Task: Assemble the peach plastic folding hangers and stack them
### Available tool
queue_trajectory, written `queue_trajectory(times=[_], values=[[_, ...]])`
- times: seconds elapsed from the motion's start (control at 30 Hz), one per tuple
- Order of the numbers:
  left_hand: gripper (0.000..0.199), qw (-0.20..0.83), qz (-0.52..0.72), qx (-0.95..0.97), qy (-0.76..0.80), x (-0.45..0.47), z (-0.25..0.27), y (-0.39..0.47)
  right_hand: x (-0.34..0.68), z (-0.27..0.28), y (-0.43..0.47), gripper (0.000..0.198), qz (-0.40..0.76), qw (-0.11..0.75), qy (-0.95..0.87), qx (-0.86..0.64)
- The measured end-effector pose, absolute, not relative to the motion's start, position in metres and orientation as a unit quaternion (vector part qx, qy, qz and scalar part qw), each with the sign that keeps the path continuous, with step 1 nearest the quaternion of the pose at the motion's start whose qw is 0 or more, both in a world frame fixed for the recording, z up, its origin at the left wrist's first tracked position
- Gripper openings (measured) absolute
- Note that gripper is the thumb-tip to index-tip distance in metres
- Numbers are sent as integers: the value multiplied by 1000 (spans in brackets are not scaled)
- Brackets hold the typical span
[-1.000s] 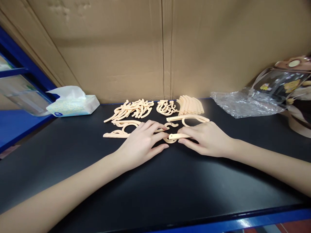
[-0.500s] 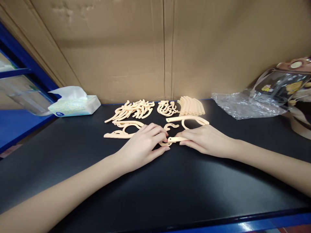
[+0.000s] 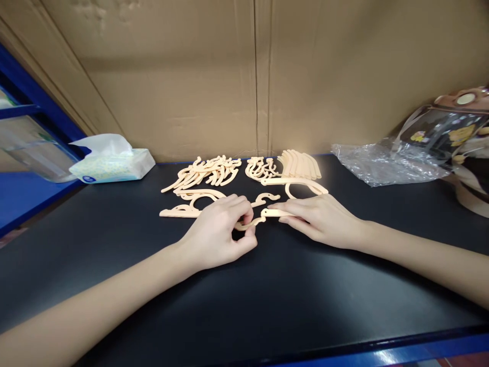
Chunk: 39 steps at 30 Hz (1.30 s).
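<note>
My left hand [image 3: 219, 232] is closed in a pinch on a thin curved cream piece [image 3: 250, 224], whose left part is hidden by the fingers. My right hand [image 3: 323, 219] grips a flat cream hanger arm [image 3: 275, 213] with a hole near its left end. The tip of the curved piece lies right at that end; whether they touch I cannot tell. Just beyond both hands is a hanger hook [image 3: 266, 198], partly covered by the left fingers. Other hanger pieces [image 3: 178, 212] lie to the left, and an arm with a curved part [image 3: 296, 182] lies behind my right hand.
At the back of the black table [image 3: 244, 311] are a heap of curved arms [image 3: 212, 171], a cluster of hooks [image 3: 260, 167] and a row of arms [image 3: 300, 164]. A tissue pack [image 3: 114, 164] stands left; a clear plastic bag [image 3: 389, 163] and a transparent bag [image 3: 443, 130] lie right.
My left hand has shifted a little left with the curved piece, which earlier overlapped the hanger arm's end. My right hand still holds the arm. More of the hook shows, and the view has shifted slightly.
</note>
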State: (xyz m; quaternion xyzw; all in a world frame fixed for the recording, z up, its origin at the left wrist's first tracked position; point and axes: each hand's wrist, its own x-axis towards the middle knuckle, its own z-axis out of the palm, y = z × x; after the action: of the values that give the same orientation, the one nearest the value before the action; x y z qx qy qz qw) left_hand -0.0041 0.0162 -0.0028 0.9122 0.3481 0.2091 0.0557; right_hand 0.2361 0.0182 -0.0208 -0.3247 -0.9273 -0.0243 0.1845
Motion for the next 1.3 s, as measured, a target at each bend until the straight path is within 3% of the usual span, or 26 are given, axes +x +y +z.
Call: queue_trajectory(times=[0.73,1.07,1.3], values=[[30,82,142,922,351,-6,-4,17,232,-18,10,28,-73,183,-934,-297],[35,196,147,910,334,-7,-1,18,231,-19,9,29,-117,228,-927,-276],[29,152,89,938,300,-8,4,16,231,-20,8,29,-165,248,-922,-247]])
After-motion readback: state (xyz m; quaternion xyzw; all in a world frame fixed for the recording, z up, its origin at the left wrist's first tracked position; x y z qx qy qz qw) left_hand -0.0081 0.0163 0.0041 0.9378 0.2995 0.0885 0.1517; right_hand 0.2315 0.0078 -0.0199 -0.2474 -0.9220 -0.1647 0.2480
